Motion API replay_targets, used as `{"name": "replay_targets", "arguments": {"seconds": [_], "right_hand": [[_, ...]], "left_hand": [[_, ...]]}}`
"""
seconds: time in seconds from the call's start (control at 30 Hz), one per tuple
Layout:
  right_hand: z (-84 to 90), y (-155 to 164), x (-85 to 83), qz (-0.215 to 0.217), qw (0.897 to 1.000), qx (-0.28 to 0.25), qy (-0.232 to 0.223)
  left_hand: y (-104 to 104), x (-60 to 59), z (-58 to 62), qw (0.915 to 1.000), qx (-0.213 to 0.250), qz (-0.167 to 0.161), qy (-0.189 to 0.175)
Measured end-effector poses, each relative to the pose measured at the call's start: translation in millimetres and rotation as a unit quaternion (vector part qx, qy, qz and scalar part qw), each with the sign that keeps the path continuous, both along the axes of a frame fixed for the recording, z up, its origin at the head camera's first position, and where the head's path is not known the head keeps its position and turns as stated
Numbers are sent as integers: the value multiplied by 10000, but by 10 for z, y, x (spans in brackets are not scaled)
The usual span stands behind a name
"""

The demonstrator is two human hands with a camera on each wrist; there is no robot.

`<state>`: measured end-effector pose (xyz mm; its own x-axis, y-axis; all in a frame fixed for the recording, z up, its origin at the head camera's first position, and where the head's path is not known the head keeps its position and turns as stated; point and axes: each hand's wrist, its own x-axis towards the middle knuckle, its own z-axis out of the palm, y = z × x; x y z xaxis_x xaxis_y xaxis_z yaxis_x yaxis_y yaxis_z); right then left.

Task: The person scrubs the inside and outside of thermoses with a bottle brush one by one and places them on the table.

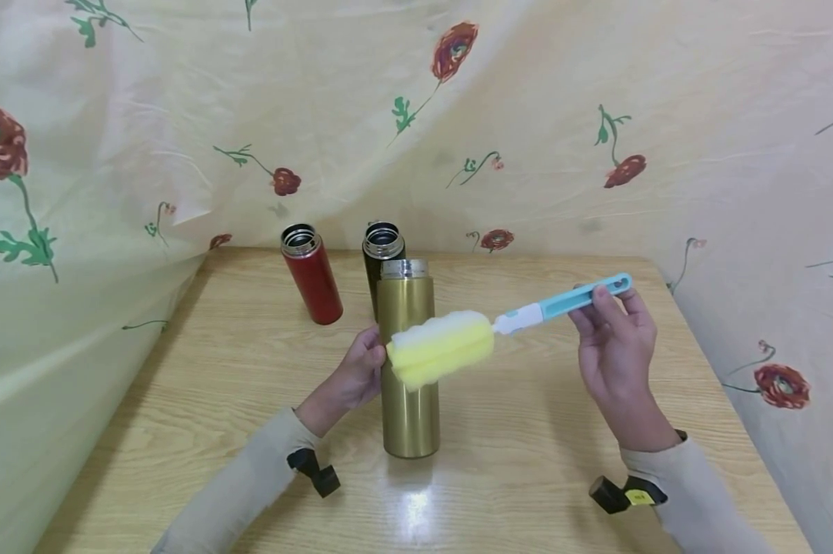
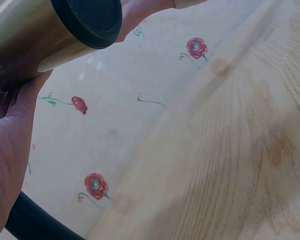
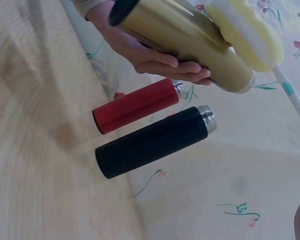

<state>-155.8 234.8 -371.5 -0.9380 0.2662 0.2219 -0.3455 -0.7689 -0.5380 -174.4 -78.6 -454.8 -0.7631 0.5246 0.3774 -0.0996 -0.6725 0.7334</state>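
Brush (image 1: 516, 318) noted first, head view: it slants before the gold flask (image 1: 412, 419), its blue handle (image 1: 561, 302) pinched near the tail end by the thumb and fingers of the right hand (image 1: 618, 350). Whether the yellow sponge (image 1: 440, 352) touches the flask, I cannot tell. The left hand (image 1: 354, 369) grips the flask from its left side, fingers passing behind. On the far part of the desk (image 1: 513, 462) stand the red flask (image 1: 317, 286), at left, and the black flask (image 1: 372, 281), partly hidden behind the gold one; both uncapped.

Left wrist view: the gold flask's dark base (image 2: 92, 20) shows its underside, so I judge it lifted. Hazard: smooth metal in one hand; a slackened grip could drop it onto the wood.

Right wrist view: the left fingers lie pressed together along the flask. The right fingers' pinch cannot be verified here. Hazards: holding the handle so far back could let the sponge swing astray; a careless shift of the gold flask farward could topple the black one.
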Motion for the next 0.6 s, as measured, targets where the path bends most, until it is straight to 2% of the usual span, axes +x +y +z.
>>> {"name": "replay_targets", "arguments": {"seconds": [0.13, 0.33, 0.6], "right_hand": [[63, -17, -65, -127, 9999, 22, -7], [139, -54, -157, -331, 9994, 94, -58], [217, -98, -265, -455, 9988, -66, 138]], "left_hand": [[1, 5, -5, 9999, -25, -106, 28], [-11, 9, -19, 9997, -231, -47, 47], [-26, 27, -28, 9993, -372, -34, -25]]}}
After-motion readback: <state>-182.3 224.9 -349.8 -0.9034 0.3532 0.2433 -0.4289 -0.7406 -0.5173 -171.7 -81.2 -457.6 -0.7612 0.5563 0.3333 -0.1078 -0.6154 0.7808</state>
